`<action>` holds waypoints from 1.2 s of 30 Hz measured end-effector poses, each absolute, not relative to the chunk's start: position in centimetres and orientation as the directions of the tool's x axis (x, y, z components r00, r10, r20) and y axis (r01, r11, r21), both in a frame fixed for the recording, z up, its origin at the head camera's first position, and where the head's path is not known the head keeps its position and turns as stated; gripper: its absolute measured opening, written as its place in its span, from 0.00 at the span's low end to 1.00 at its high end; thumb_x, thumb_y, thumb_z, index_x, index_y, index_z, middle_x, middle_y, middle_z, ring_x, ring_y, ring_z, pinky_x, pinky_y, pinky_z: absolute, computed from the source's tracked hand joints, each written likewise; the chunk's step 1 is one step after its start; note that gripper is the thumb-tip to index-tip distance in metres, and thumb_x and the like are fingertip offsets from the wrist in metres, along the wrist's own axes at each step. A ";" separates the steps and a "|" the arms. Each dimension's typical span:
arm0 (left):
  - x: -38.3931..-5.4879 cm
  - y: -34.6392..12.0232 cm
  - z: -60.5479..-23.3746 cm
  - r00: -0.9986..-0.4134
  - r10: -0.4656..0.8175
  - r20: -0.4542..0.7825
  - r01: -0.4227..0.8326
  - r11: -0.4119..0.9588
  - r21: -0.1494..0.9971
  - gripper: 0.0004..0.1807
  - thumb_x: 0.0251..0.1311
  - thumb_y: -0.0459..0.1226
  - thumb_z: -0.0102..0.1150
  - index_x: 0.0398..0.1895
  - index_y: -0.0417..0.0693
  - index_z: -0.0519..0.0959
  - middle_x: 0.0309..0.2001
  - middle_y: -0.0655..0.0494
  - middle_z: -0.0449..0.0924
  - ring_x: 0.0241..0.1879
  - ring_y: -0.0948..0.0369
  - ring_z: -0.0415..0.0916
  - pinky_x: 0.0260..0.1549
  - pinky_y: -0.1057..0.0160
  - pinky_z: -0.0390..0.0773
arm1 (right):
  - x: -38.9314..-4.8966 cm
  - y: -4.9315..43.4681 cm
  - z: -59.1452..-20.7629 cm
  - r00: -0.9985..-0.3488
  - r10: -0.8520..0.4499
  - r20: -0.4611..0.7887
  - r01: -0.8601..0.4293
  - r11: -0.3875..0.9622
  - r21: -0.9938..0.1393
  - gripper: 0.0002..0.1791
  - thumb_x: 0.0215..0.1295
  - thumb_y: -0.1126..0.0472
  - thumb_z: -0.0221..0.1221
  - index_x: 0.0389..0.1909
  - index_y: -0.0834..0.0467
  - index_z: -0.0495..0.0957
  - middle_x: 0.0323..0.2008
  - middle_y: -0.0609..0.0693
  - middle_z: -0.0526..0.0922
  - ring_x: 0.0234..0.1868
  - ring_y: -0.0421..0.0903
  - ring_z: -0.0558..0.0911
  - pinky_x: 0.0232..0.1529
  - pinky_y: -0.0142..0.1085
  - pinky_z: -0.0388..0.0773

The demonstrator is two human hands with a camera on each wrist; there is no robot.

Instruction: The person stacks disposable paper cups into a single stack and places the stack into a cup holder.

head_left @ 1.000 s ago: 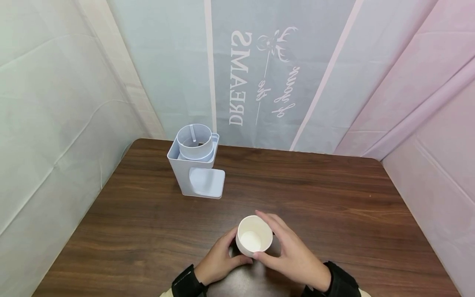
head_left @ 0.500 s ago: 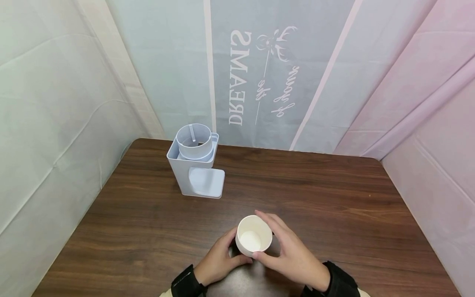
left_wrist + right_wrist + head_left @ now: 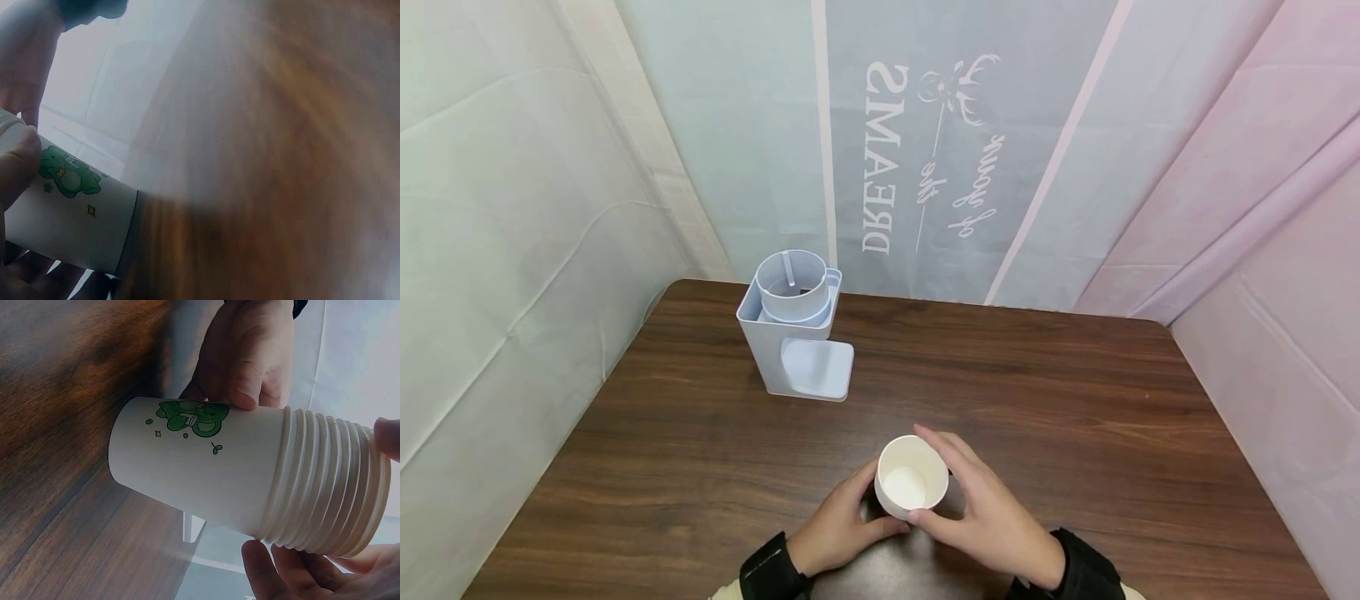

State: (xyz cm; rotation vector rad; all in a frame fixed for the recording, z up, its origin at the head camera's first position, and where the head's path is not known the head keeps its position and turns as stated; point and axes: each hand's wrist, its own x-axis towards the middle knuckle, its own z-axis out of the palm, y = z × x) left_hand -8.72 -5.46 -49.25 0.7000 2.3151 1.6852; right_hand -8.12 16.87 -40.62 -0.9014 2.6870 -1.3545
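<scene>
A stack of white paper cups (image 3: 206,469) stands near the table's front, its open mouth up in the head view. Several nested rims show in the right wrist view, and a green cartoon animal is printed on the outer cup. My left hand (image 3: 838,525) grips the outer cup from the left, thumb on the near side. From the right, my right hand (image 3: 992,517) holds the stack around the rims, with its thumb (image 3: 387,437) at the top rim and its fingers (image 3: 300,575) on the opposite side. In the head view the far-side left fingers are partly hidden behind the cups.
A pale blue plastic holder (image 3: 760,354) stands at the back left of the brown wooden table (image 3: 1037,400). It carries a round tube (image 3: 793,304) and has a flat foot to the right. Printed fabric (image 3: 1045,275) hangs behind the table, with plain cloth at both sides.
</scene>
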 end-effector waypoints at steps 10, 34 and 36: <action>-8.4 -6.6 -48.1 -0.823 0.555 0.121 0.282 0.214 0.935 0.51 0.59 0.43 0.75 0.80 0.47 0.54 0.73 0.51 0.65 0.67 0.56 0.69 0.66 0.57 0.72 | -8.1 17.1 -40.8 -0.851 -0.478 0.217 -0.455 0.466 -0.759 0.51 0.59 0.51 0.75 0.79 0.47 0.56 0.67 0.47 0.71 0.62 0.44 0.75 0.59 0.37 0.77; -8.1 -8.7 -46.1 -0.830 0.505 0.237 0.399 0.242 0.884 0.39 0.64 0.43 0.68 0.75 0.40 0.66 0.69 0.44 0.72 0.67 0.51 0.71 0.59 0.53 0.79 | -6.7 18.4 -45.5 -0.845 -0.463 0.269 -0.447 0.332 -0.831 0.47 0.61 0.67 0.72 0.78 0.55 0.58 0.70 0.56 0.71 0.64 0.45 0.76 0.56 0.38 0.81; -8.0 -8.3 -46.2 -0.835 0.500 0.228 0.384 0.233 0.894 0.38 0.64 0.43 0.68 0.74 0.39 0.67 0.68 0.45 0.73 0.65 0.52 0.73 0.59 0.53 0.79 | -6.6 18.3 -45.9 -0.853 -0.455 0.256 -0.433 0.342 -0.834 0.46 0.61 0.67 0.71 0.77 0.55 0.59 0.69 0.56 0.71 0.64 0.45 0.76 0.56 0.39 0.81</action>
